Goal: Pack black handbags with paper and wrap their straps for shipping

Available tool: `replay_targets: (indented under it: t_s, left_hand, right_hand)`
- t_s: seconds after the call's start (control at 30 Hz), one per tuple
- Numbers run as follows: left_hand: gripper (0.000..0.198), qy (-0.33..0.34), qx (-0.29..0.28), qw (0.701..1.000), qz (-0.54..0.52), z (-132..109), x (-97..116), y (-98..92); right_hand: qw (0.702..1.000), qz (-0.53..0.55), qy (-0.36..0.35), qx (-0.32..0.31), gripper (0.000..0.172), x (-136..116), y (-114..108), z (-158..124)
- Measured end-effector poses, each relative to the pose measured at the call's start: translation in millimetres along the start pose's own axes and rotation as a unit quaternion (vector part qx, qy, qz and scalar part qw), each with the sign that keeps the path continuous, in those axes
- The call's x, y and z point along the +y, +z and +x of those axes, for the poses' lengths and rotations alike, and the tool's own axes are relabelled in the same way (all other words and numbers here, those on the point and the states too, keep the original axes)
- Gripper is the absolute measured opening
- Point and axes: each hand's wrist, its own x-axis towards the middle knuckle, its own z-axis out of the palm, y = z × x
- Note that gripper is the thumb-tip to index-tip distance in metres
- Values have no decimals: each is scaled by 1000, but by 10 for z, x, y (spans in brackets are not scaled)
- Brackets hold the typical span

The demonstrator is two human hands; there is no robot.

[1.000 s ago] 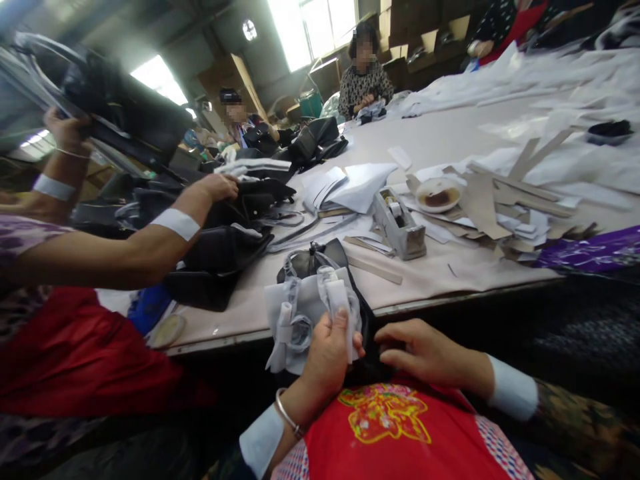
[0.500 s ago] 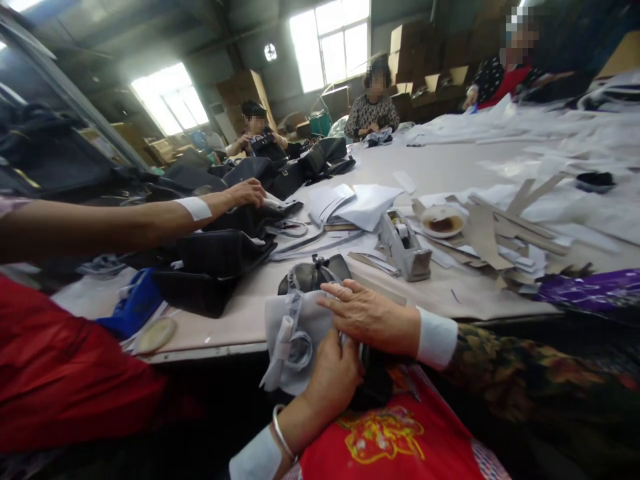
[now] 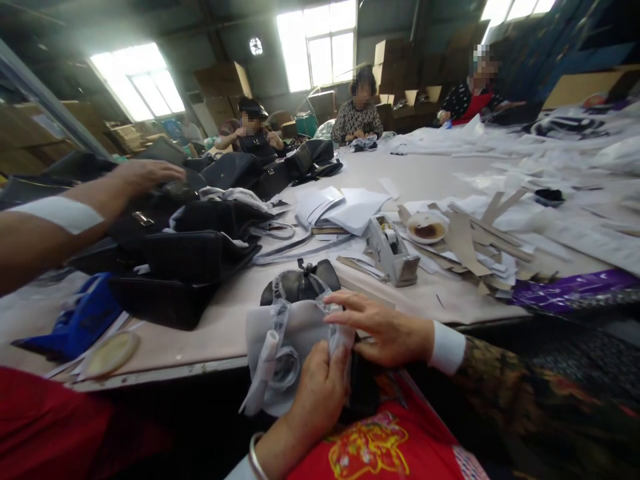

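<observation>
A black bag [image 3: 325, 274] with a sheet of pale wrapping [image 3: 257, 327] over its near side lies at the table's front edge, partly over my lap. Clear plastic covers its strap [image 3: 341, 333], and a white roll and loop of wrapping [image 3: 285, 367] hang on the pale sheet. My left hand [image 3: 319, 383] is closed, its thumb and fingers gripping the plastic-covered strap low down. Just above it, my right hand [image 3: 383, 327] rests with fingers stretched over the upper part of that strap, touching the plastic. My palms hide part of the bag.
Black bags [image 3: 185, 257] are heaped at left, under a co-worker's reaching arm [image 3: 100, 193]. A grey tape dispenser [image 3: 395, 257], white paper sheets [image 3: 350, 207], a dish of brown liquid [image 3: 427, 229] and cardboard strips [image 3: 465, 243] lie beyond my hands. Several people sit across the table.
My view has turned a little to the right. The co-worker's arm has moved left over the bags. My right fingers have come lower onto the plastic-covered strap; my left hand keeps its grip.
</observation>
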Motion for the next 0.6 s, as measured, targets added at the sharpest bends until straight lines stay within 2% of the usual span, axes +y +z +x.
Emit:
replay_targets:
  t_s: [0.07,0.13,0.2,0.27,0.37,0.5,0.6]
  left_hand:
    - [43,-31,-8,999,-13,6,-23,-5]
    - [45,-47,-15,998,-34,13,-31,4]
    - [48,-55,-20,997,-51,20,-20,17]
    - [51,-63,-26,996,-60,24,1,25]
    - [54,-75,-31,994,-67,26,20,15]
    - [55,-83,-36,992,-85,33,-6,-7]
    - [55,-89,-42,991,-96,47,-41,-5]
  right_hand:
    - [991,1,129,31,49,227,-60,-35]
    - [950,-78,301,19,34,484,-23,-17]
    - [914,-127,385,0,32,702,90,49]
    - [901,-141,409,-14,31,843,222,137]
    - [895,-140,423,-27,24,922,345,225]
    - [890,-121,439,-28,20,919,325,141]
    - [886,-104,451,-3,20,893,256,-26]
